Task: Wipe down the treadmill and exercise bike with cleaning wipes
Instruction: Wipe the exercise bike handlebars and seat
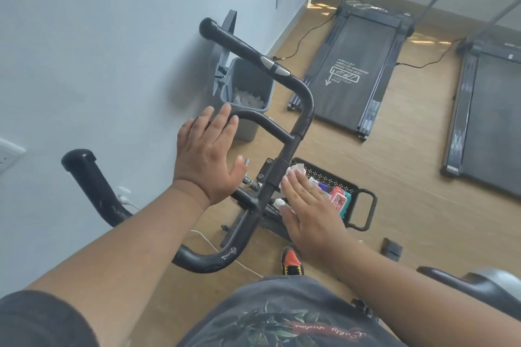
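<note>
Small exercise room, probably in a home rather than a commercial gym. Two treadmills (358, 65) (490, 121) flat on wood-look floor (408, 166), cords trailing to the wall. Bike handlebar (282, 177) close to a plain pale wall (98, 51) with outlet (8, 155). Grey bin (248, 93) against wall, holding crumpled white scraps. Black basket (363, 205) of packets on floor.

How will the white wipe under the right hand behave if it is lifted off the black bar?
The wipe looks crumpled and thin, so it would probably hang limp. It seems very light. The right hand presses it flat against the handlebar; unpinched, it might slip off.
</note>
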